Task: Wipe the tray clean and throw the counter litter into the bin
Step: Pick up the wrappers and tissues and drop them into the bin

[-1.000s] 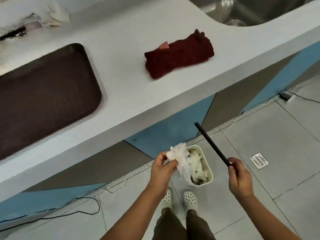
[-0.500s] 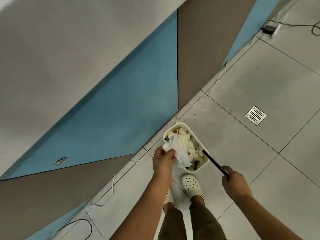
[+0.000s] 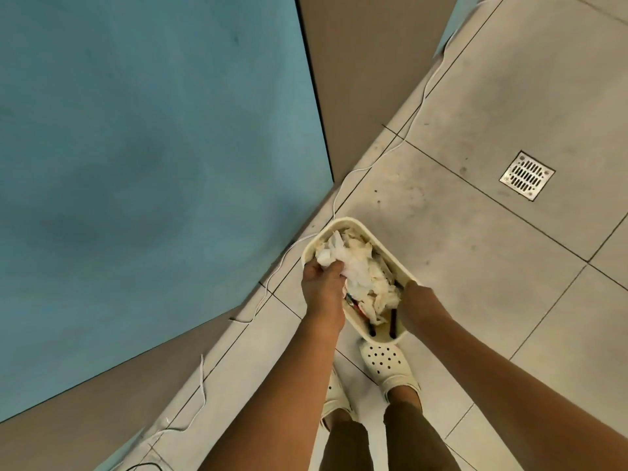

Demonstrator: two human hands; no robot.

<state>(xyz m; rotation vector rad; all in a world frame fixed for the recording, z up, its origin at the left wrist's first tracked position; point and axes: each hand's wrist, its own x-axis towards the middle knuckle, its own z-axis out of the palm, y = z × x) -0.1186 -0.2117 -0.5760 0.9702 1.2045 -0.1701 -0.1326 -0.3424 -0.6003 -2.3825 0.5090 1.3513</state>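
Lowered since half a second back: both hands, now down at the mouth of the bin, with the view tipped further toward the floor. Gone from sight too, the black stick seen earlier in the right hand.

Nearest, below the hands: dark trousers [image 3: 353, 447] and a pair of cream perforated clogs [image 3: 387, 363] planted on the pale grey tiled floor [image 3: 475, 253].

Left hand [image 3: 321, 283] pinching a crumpled white paper tissue [image 3: 343, 263] between curled fingers and thumb, held just over the near-left rim. Right hand [image 3: 416, 300] dipped past the right rim, fingers hidden inside; grip impossible to tell, nothing clearly seen in it.

Between and just beyond the hands: small cream oval plastic bin [image 3: 350, 223], standing on the floor, heaped with more crumpled white paper, a few dark and red scraps showing at its near end.

Left of the hands: thin white cable [image 3: 272, 278] trailing along the foot of the blue-and-brown panelled wall [image 3: 153, 147].

Well beyond the right hand: square metal floor drain [image 3: 526, 175].
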